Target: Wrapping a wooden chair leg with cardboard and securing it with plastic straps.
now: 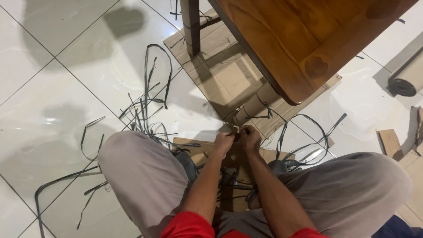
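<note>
I sit on the floor with knees spread in grey trousers. My left hand (pixel 223 142) and my right hand (pixel 251 137) meet close together just below a cardboard-wrapped table leg (pixel 255 104). Both hands pinch a dark plastic strap (pixel 263 116) that winds around the wrapped leg; the exact grip is small and partly hidden by the fingers. The wooden table (pixel 304 39) stands above the leg at the top right.
Several loose dark straps (pixel 145 101) lie tangled on the white tiled floor to my left and right. Flattened cardboard (pixel 220 66) lies under the table. Another table leg (pixel 191 24) stands at the top. A cardboard roll (pixel 407 79) lies at the right edge.
</note>
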